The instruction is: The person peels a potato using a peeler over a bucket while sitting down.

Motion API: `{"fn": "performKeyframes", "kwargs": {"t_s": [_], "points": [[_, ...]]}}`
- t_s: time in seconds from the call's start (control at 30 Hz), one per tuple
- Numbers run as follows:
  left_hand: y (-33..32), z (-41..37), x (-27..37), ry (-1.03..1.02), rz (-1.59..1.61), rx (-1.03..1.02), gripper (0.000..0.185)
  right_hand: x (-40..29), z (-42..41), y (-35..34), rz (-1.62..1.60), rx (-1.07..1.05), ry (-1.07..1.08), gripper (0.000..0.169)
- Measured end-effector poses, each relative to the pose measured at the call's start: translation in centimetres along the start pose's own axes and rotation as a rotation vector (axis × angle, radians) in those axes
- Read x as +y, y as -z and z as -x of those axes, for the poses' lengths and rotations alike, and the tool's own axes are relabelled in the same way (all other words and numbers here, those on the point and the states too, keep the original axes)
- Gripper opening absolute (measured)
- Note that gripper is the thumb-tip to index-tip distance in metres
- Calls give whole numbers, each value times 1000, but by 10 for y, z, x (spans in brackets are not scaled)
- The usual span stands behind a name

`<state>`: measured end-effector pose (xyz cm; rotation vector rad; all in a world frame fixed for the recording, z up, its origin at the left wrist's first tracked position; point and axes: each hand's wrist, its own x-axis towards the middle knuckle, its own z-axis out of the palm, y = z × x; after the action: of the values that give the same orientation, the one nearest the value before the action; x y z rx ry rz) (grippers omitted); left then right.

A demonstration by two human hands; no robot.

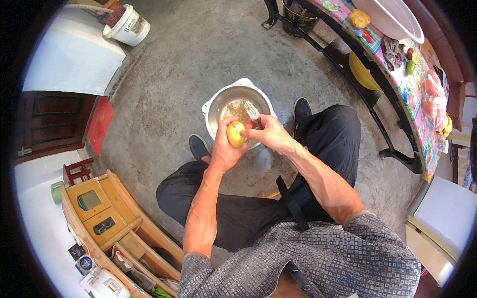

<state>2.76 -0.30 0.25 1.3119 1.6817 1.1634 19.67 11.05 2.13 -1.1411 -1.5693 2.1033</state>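
Note:
A peeled-looking yellow potato (236,134) with a few brown spots sits in my left hand (228,147), fingers wrapped round its side. My right hand (271,133) grips a metal fork (252,113), its tines pointing up and away from me. The right thumb touches the potato's right side. Beneath both hands, between my feet, a metal basin (220,102) with a white outer rim and side handles stands on the floor. Brownish bits lie in shallow liquid at its bottom. My hands hide the basin's near part.
To the right, a black-legged table with a floral cloth (404,83) bears another potato (359,18), a large pale basin (395,16) and bagged fruit (434,98). A wooden cabinet (111,208) stands at lower left. A white bucket (130,29) holds a mop at upper left.

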Motion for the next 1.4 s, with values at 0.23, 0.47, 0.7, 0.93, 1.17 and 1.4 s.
{"fn": "performKeyframes", "kwargs": {"t_s": [0.23,0.47,0.7,0.93,1.17,1.4], "points": [[0,2,-4,-1,3,4,74,8,-2,1,-37,-23,-5,28],[-1,1,-3,-9,14,17,74,8,-2,3,-40,-15,-32,29],[-2,-1,-9,-61,-177,40,74,10,-3,-3,150,155,173,45],[-7,3,-11,-106,-273,48,74,21,-11,7,446,244,224,52],[-4,-1,-7,-76,-335,87,74,-8,6,-5,480,221,286,38],[5,-1,-2,-53,-387,66,72,6,-4,3,710,254,286,41]]}}
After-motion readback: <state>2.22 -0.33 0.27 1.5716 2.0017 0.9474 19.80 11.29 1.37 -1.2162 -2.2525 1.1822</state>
